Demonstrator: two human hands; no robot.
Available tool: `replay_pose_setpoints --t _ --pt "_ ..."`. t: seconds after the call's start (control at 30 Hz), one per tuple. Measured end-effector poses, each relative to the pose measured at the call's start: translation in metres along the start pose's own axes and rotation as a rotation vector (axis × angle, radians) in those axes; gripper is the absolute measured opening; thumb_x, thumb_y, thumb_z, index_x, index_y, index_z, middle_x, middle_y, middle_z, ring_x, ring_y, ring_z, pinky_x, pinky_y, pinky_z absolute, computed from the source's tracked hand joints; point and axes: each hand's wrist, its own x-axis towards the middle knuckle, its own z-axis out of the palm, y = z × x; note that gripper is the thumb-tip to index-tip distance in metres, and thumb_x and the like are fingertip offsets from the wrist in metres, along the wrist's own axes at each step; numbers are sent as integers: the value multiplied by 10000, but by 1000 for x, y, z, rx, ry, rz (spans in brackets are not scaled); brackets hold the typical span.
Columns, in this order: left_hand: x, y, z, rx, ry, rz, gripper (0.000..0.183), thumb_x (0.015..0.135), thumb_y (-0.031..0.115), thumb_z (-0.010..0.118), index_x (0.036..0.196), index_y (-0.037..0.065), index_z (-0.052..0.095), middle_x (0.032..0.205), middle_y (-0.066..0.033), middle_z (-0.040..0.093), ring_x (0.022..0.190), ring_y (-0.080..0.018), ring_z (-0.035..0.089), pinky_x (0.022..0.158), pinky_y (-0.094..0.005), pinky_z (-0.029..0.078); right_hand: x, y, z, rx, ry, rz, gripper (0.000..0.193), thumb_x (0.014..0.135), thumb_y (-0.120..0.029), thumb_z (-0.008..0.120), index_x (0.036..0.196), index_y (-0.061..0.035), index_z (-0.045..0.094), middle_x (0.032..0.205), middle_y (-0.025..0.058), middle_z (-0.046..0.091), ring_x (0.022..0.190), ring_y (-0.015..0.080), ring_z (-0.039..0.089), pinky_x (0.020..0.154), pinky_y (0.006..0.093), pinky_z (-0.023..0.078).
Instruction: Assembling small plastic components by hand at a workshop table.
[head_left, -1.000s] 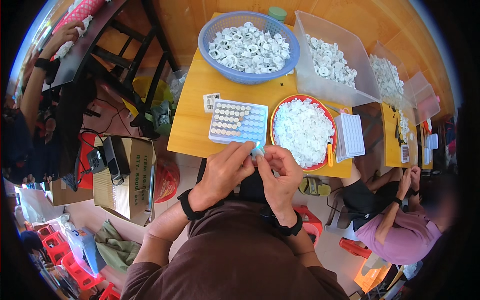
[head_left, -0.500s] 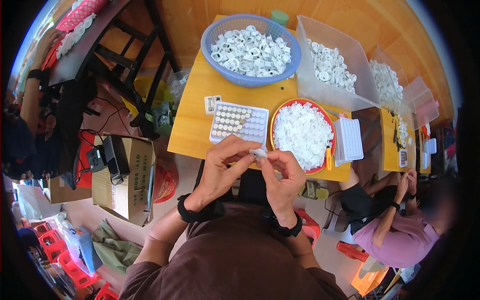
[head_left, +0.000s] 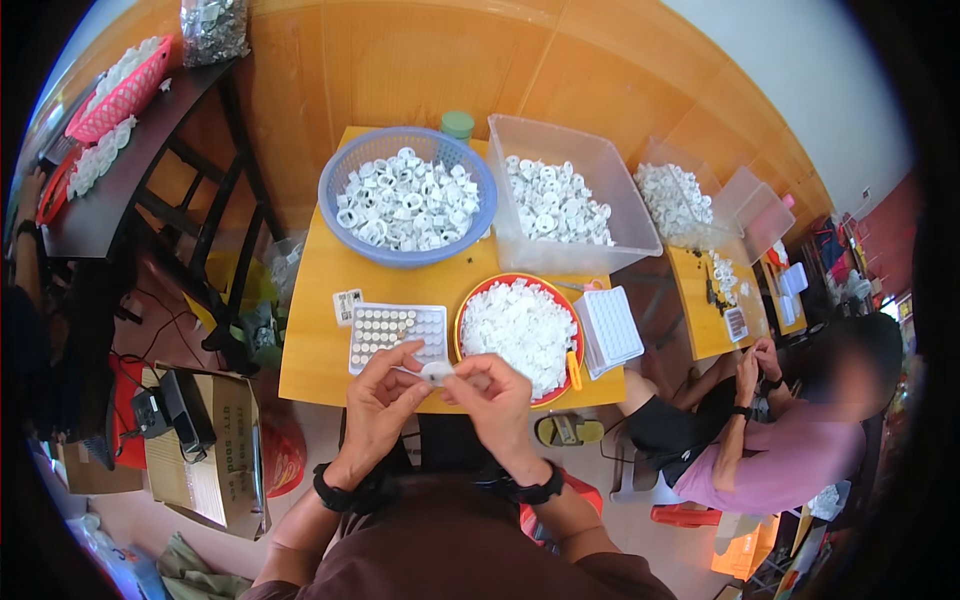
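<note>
Between my two hands, just in front of the table's near edge, is a small round white plastic part (head_left: 436, 372). My left hand (head_left: 383, 402) pinches it from one side and my right hand (head_left: 497, 402) from the other. A white tray (head_left: 432, 347) just beyond my left fingers holds rows of small round silvery pieces in its left part. Beyond my right hand stands a round red tray with a yellow rim (head_left: 459, 325), heaped with small white plastic pieces (head_left: 518, 335). An orange-yellow cutter (head_left: 573, 370) lies on its right edge.
A blue basket (head_left: 330, 215) and a clear bin (head_left: 620, 225), both with white parts, stand farther back on the yellow table (head_left: 310, 310). Stacked white trays (head_left: 610, 335) sit at right. A cardboard box (head_left: 235, 440) is at left. Another person (head_left: 760, 455) sits at right.
My view has tilted up and turned right, so the table appears lower and farther left. Both hands still grip the white part, which shows its round face more now.
</note>
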Motion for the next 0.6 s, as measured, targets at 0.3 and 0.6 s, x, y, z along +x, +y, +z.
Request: replay_pose_setpoints --t 0.3,0.6 --pt "-17 154 -18 -166 -606 295 226 862 126 536 926 -67 635 906 -179 621 869 -253 601 786 -313 458 115 -129 -66 -157 347 -486 235 845 -61 576 1061 28 544 933 104 589 768 179 622 618 269 532" --pt "-46 218 14 -361 -641 384 232 870 131 509 868 -78 610 897 -181 598 746 -272 592 679 -358 497 49 -123 -60 -319 375 -550 128 830 -14 572 951 25 590 752 65 606 609 96 570 576 219 477"
